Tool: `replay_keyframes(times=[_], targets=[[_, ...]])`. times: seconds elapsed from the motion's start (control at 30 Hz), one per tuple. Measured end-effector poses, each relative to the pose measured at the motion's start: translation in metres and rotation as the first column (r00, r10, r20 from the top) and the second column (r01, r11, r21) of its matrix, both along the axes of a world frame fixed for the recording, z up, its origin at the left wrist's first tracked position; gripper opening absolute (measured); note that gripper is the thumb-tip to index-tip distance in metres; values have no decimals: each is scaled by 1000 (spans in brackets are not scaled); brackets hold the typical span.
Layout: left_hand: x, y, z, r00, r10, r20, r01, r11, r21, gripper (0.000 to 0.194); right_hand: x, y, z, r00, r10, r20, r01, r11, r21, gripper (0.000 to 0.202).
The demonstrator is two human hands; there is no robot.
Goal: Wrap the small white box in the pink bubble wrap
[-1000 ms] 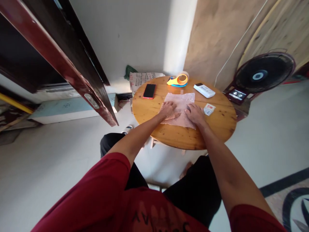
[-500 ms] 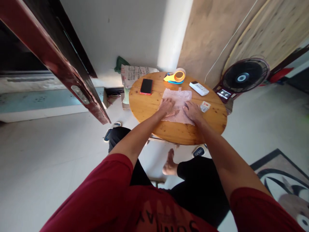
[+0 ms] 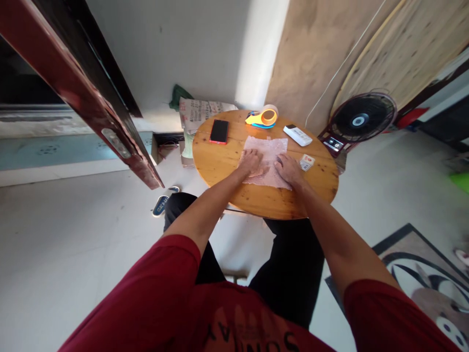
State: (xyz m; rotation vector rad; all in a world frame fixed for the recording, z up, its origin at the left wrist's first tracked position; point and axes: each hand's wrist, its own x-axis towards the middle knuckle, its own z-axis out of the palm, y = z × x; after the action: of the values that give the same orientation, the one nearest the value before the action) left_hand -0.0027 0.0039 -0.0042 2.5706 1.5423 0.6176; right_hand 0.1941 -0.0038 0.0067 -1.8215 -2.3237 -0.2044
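A sheet of pinkish bubble wrap (image 3: 269, 146) lies flat on the round wooden table (image 3: 205, 156). On its left half rests my left hand (image 3: 250, 163), open, with the fingers laid out over the plastic. My right hand (image 3: 288, 169) presses on the right edge of the sheet, fingers outstretched and holding nothing. Just right of that hand are small white cards or packets (image 3: 307, 162) with an orange mark.
Along the table's far side lie a red-edged phone (image 3: 219, 131), a yellow tape dispenser (image 3: 264, 116) with a roll of tape, and a white remote control (image 3: 297, 135). A fan (image 3: 362, 120) stands right of the table; a door (image 3: 110, 122) is at left.
Both hands stay in nearly the same place on the bubble wrap. The bare foot and right shoe under the table have gone out of view, and the right leg has shifted. My view turns slightly right.
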Motion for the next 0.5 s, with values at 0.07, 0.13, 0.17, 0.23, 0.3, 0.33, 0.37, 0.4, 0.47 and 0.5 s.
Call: replay_keyframes(times=[0.07,0.13,0.17,0.23,0.3,0.33,0.37,0.4,0.47,0.5], targets=[[0,0,0,1000,-2,5,2,1000,-8,57,0,0,0,1000,-1,-1,1,1000,-7,45],[0,-1,0,1000,-2,13,2,1000,-16,57,1,0,0,1000,1,-7,-1,1000,-17,46],[0,-1,1,1000,-1,17,1,1000,-15,57,1,0,0,1000,2,-12,-2,1000,-20,46],[0,-2,2,1000,1,20,-1,1000,-12,58,2,1,-1,1000,1,-20,-1,1000,-23,46],[0,-3,3,1000,-2,25,2,1000,-16,58,2,2,-1,1000,-2,-19,2,1000,-25,45],[0,-3,4,1000,-7,30,8,1000,-20,58,2,3,-1,1000,-1,-16,0,1000,-26,45],[0,-3,4,999,-11,37,12,1000,-25,58,3,4,-1,1000,0,-13,0,1000,-27,45],[0,-4,4,999,-12,46,13,1000,-28,58,3,4,-2,1000,-1,-9,0,1000,-26,45],[0,-4,4,998,-5,68,7,999,-33,59,4,6,-2,1000,6,-6,-6,1000,-25,46],[-1,-4,4,997,2,79,1,999,-33,59,5,7,-3,1000,10,-6,-11,1000,-25,47]])
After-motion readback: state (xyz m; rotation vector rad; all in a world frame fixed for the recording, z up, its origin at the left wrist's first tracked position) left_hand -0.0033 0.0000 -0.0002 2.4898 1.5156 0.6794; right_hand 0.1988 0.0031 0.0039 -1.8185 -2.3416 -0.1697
